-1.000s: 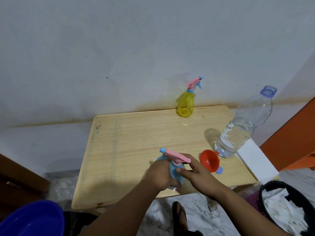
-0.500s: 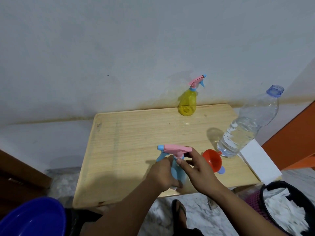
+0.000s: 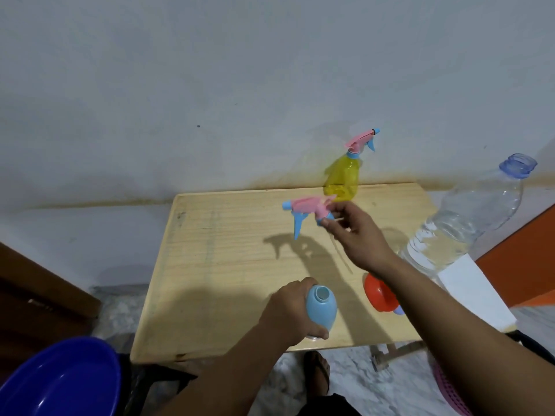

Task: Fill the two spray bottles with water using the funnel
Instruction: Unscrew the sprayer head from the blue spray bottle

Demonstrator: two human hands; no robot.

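Note:
My left hand grips the blue spray bottle, which stands near the table's front edge with its neck uncovered. My right hand holds the pink and blue sprayer head in the air above the middle of the table, its thin dip tube trailing down beneath my hand. The red funnel lies on its side under my right forearm. A yellow spray bottle with its sprayer on stands at the table's back edge. The clear water bottle, uncapped and partly full, stands at the right.
The wooden table stands against a grey wall. A white sheet lies on its right edge. A blue basin sits at the lower left, an orange surface at the right. A sandalled foot is under the table.
My right hand has pulled the sprayer head off the blue bottle and lifted it up and away towards the back. My left hand still holds the bottle in place.

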